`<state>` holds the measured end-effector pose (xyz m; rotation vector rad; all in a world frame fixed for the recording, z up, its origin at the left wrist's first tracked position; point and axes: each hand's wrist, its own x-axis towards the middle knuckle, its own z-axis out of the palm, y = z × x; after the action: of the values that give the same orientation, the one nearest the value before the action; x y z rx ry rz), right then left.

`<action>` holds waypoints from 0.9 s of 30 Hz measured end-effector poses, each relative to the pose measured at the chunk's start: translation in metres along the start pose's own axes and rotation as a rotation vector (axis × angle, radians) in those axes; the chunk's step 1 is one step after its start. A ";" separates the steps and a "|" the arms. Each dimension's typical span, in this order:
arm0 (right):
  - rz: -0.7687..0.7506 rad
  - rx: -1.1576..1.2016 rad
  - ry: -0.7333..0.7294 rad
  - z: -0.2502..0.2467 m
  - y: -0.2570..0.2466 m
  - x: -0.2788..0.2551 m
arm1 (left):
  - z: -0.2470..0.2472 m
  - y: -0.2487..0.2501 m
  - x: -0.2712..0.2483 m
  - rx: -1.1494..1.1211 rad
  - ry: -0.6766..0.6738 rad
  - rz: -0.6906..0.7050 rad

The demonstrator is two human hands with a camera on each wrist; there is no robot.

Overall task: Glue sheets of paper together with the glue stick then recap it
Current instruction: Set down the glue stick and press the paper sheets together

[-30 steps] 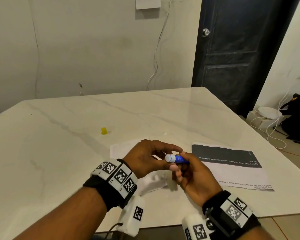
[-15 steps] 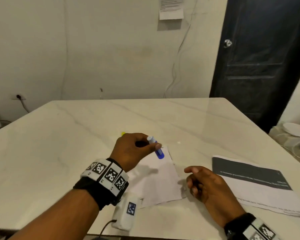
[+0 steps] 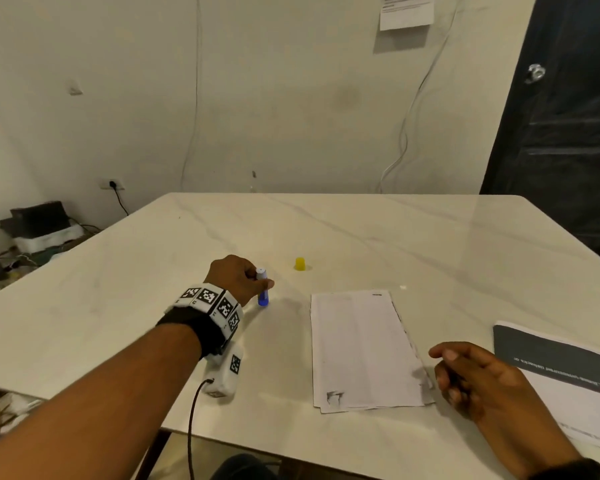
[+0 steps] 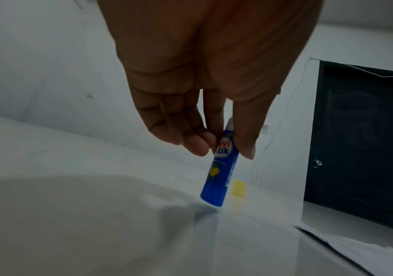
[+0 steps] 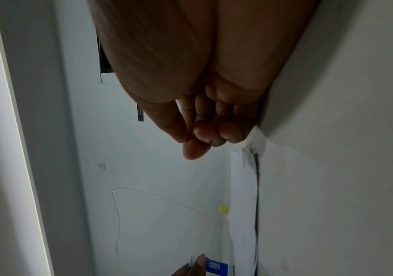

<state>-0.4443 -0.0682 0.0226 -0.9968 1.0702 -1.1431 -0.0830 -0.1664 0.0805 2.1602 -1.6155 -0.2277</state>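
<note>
My left hand (image 3: pixel 262 280) pinches a blue glue stick (image 3: pixel 263 296) near its white top end and holds it upright. Its base is at the marble table (image 3: pixel 118 306), left of the paper; I cannot tell whether it touches. In the left wrist view the thumb and fingers pinch the glue stick (image 4: pixel 219 175). The small yellow cap (image 3: pixel 300 264) stands alone on the table just beyond. The white paper sheets (image 3: pixel 361 348) lie flat in the middle. My right hand (image 3: pixel 465 372) rests loosely curled by their near right corner and holds nothing.
A grey and white booklet (image 3: pixel 561 362) lies at the table's right edge. A dark door (image 3: pixel 568 133) stands at the back right. Boxes and cables (image 3: pixel 39 223) clutter the floor on the left. The table's near edge runs below my arms.
The right hand let go of the glue stick and drew back to the right. The left hand carried it leftward off the paper, turned it upright and lowered it.
</note>
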 end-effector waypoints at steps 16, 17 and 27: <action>-0.012 -0.033 -0.009 0.001 -0.004 -0.005 | 0.005 0.001 -0.010 -0.031 -0.050 -0.068; -0.014 -0.032 -0.009 0.001 -0.005 -0.005 | 0.002 -0.001 -0.012 -0.049 -0.041 -0.082; 0.026 0.010 0.060 -0.001 -0.002 -0.002 | -0.002 0.025 -0.095 -0.379 0.129 0.066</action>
<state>-0.4460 -0.0667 0.0244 -0.9428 1.1210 -1.1619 -0.1331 -0.0816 0.0814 1.7949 -1.4361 -0.3372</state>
